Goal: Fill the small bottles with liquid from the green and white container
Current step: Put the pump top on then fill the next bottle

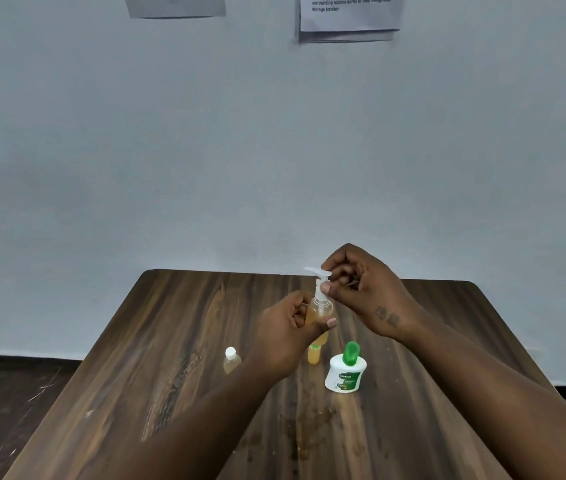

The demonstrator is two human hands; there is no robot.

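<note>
My left hand (285, 327) was curled round the belly of the clear pump bottle (321, 308), thumb across its front, so most of the amber liquid inside was hidden behind my fingers. My right hand (361, 292) pinched the white collar just under the pump head (316, 271). The thumb pressed at the front, and the other fingers were folded behind, where I could not see how they lay. I held the bottle off the wooden table (170, 341), above its middle. Its long axis was close to upright, with the base tipped slightly toward me, and the spout pointed left.

Directly below it stood a small bottle of orange liquid (313, 356). Only its lower body and a sliver of green at the neck showed, and I could not tell whether the pump bottle's base touched it. Just right of that stood the green and white container (345, 370), upright on the table with its green cap (351, 353) at the top. I could not tell whether that cap was open. Its label was too small to read in full.

Well to the left, near my left wrist, stood a pale white-capped small bottle (231, 360), also upright. It was faint against the wood, and its fill level was hard to judge. Dark wet blotches (312, 417) marked the table nearer me. Two sheets of paper (349, 15) on the wall were cut off by the top edge.
</note>
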